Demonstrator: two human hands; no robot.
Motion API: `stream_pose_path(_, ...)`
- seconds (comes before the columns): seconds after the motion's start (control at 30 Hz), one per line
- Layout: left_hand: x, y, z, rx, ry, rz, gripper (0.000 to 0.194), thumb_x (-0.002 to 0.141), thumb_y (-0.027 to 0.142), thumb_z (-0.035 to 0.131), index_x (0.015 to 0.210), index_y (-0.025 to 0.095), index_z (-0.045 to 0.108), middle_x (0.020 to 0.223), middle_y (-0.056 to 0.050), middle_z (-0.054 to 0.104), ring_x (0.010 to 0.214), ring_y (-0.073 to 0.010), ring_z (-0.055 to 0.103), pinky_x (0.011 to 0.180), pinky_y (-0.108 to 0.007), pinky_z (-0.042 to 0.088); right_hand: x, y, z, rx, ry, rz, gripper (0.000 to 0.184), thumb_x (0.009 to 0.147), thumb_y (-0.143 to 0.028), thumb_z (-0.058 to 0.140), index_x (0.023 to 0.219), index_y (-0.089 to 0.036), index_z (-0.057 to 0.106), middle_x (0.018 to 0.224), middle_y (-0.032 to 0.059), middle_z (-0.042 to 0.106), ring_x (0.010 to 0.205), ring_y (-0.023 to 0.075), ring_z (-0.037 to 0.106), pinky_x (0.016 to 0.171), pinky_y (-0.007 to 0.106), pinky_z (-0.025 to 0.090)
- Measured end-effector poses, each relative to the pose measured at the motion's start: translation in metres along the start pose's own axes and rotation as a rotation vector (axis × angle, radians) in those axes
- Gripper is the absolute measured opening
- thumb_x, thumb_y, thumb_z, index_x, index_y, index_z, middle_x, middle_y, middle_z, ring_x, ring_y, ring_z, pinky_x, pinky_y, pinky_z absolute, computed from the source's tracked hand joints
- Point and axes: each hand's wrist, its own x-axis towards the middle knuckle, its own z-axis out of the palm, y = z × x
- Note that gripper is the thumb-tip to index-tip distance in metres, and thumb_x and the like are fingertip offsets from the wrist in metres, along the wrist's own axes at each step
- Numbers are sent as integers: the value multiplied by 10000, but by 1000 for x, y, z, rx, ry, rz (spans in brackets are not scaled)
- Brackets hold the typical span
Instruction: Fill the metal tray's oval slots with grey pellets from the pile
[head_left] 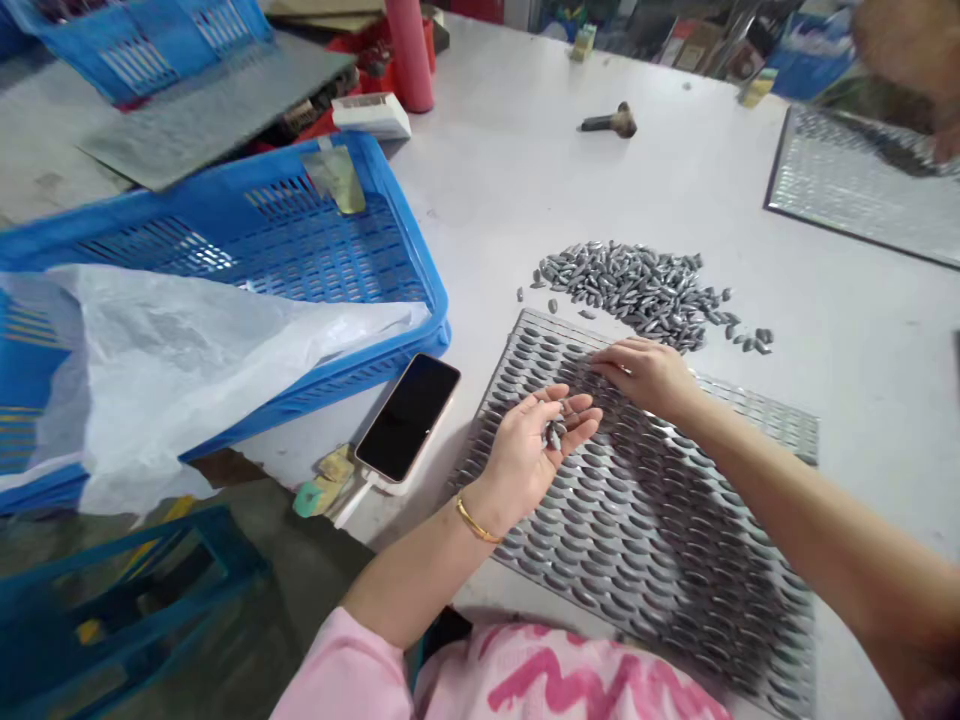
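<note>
Pellets [634, 292] of grey metal lie in a loose heap on the white worktop [877, 420], right of centre, with a few strays at its edges. Just below the heap, a dimpled metal tray [780, 430] fills the lower middle of the frame, its oval hollows row on row; whether pellets sit in them is hard to tell. The left hand [521, 455], wearing a gold bangle [477, 520], is turned palm up and half cupped over the tray, holding a few pellets [556, 433] in its palm. The right hand [645, 378] is open and palm down, fingers together, on the tray's upper part near the heap.

A black phone [409, 418] lies on the worktop left of the tray, beside a blue plastic crate [247, 250] with a white plastic sheet [187, 370] draped over it. A second dimpled tray [862, 185] sits at the upper right, where another person's blurred hand [900, 50] shows at the corner.
</note>
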Motion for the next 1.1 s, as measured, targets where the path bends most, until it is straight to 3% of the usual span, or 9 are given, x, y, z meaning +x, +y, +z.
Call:
stream_pose_path(0.3, -2, 0, -10, 5, -23, -7, 114, 893, 172, 616, 988, 112, 640, 1022, -143, 737, 939, -228, 738, 967, -404, 551, 2, 1, -4, -80, -49, -97, 260, 972, -306, 529, 974, -219, 774, 906, 63, 759, 869, 220, 659, 703, 329, 507)
stream_pose_path(0.8, -7, 6, -9, -32, 18, -35, 84, 902, 154, 592, 946, 111, 647, 996, -132, 739, 885, -202, 741, 949, -391, 565, 5, 11, -9, -145, -150, -149, 264, 942, -260, 511, 1029, -212, 755, 947, 57, 748, 870, 210, 674, 696, 316, 498)
stream_pose_path(1.1, -8, 6, -9, -8, 3, -23, 105, 930, 200, 594, 979, 118, 637, 1013, -131, 744, 896, -200, 742, 931, -372, 571, 4, 2, -11, -266, -167, -217, 295, 950, -253, 493, 1044, -219, 770, 954, 76, 747, 902, 219, 651, 620, 308, 454)
